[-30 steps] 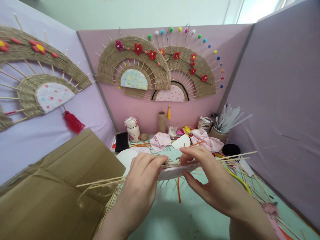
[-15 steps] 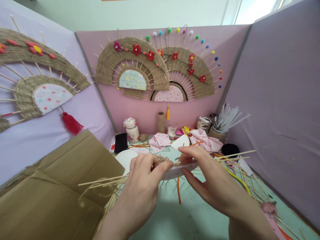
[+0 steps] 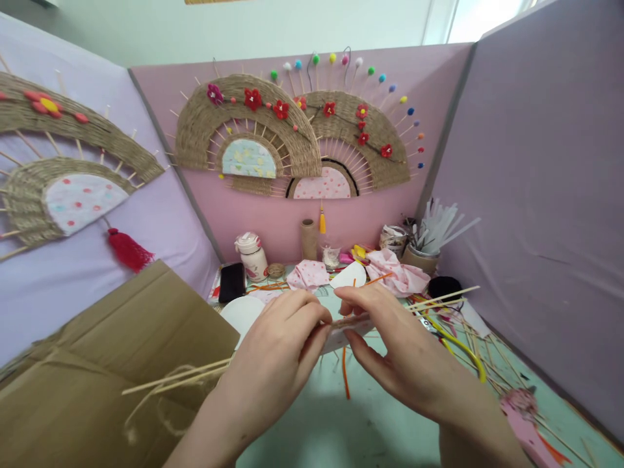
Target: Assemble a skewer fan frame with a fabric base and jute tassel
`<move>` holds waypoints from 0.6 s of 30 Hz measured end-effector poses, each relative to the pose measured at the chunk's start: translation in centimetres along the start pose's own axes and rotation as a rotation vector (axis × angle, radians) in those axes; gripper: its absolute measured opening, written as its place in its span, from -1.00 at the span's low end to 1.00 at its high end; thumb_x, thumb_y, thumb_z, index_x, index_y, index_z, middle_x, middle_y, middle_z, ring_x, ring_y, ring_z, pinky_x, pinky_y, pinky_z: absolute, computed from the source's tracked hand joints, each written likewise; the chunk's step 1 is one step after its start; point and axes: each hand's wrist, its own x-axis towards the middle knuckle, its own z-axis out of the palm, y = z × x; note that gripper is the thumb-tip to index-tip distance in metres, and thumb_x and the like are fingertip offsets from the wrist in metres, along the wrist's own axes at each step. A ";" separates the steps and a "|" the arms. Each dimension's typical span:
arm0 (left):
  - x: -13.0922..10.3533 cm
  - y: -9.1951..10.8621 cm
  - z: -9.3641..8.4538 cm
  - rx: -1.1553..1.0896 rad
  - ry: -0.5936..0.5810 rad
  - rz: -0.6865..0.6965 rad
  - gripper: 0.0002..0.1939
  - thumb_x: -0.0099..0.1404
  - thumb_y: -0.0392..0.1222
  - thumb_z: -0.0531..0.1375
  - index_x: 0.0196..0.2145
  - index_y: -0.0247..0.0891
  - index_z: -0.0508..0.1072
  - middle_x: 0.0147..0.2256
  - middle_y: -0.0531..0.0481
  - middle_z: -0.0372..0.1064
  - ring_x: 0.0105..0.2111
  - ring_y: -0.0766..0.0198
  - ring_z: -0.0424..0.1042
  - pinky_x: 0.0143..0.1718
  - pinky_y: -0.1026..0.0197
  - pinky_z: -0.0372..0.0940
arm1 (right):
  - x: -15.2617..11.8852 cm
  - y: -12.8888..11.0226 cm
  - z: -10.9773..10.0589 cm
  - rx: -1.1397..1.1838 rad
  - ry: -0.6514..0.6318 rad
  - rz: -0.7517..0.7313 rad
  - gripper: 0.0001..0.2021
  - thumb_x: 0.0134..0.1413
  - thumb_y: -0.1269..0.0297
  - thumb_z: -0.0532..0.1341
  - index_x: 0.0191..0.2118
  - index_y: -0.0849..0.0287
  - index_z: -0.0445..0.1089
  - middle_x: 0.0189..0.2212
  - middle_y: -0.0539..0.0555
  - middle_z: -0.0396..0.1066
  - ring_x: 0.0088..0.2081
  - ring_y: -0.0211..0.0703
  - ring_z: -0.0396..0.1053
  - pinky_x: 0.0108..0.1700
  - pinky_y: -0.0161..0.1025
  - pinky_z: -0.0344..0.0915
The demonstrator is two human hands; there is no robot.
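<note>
Between both hands, above the table, is a hand fan (image 3: 344,335) seen nearly edge-on, with a pale dotted cloth face and a twine-coloured upper edge. My left hand (image 3: 280,357) pinches its left end, thumb in front and fingers bent over the top. On the right, my right hand (image 3: 397,351) grips the other end between thumb and fingers. Thin wooden sticks (image 3: 182,377) stick out past the left hand, with loose twine (image 3: 168,419) hanging by them. More sticks (image 3: 441,299) jut out beyond the right hand. An orange strip (image 3: 346,377) shows below the fan.
Brown cardboard (image 3: 121,351) leans at the left. Yellow-handled scissors (image 3: 470,354) and scattered sticks (image 3: 492,357) lie right. At the back are a phone (image 3: 233,283), a bottle (image 3: 252,258), pink cloth (image 3: 397,272) and a container of translucent sticks (image 3: 422,259). Finished fans (image 3: 253,120) hang on the partition.
My left hand has moved slightly along the fan, its fingers now more bent over the upper edge. The right hand keeps its grip. The whole view has shifted a little.
</note>
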 end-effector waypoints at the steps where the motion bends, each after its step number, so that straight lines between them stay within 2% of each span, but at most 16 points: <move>1: 0.0 0.0 0.0 0.000 -0.001 0.006 -0.89 0.43 -0.28 0.05 -0.22 -0.20 0.37 -0.21 -0.01 0.34 -0.17 0.20 0.29 -0.13 0.11 0.21 | 0.0 0.1 0.0 0.004 0.006 -0.002 -0.51 0.19 0.56 0.10 0.19 0.07 0.07 -0.03 0.10 0.35 -0.03 -0.12 0.34 -0.01 -0.13 0.37; 8: 0.3 0.1 0.2 -0.008 -0.005 0.009 -0.92 0.37 -0.33 0.10 -0.26 -0.20 0.36 -0.21 0.01 0.36 -0.16 0.21 0.32 -0.12 0.13 0.23 | 0.0 0.5 0.0 0.008 0.023 -0.013 -0.48 0.19 0.55 0.12 0.22 0.07 0.05 0.03 0.12 0.35 0.01 -0.10 0.34 0.04 -0.10 0.37; 18: 0.7 0.3 0.1 -0.012 -0.008 0.004 -0.88 0.39 -0.34 0.07 -0.30 -0.20 0.35 -0.24 0.02 0.35 -0.18 0.23 0.31 -0.15 0.16 0.21 | -0.2 0.6 -0.6 0.008 0.004 -0.017 -0.50 0.18 0.54 0.12 0.20 0.09 0.07 0.03 0.15 0.35 0.05 -0.06 0.34 0.04 -0.07 0.39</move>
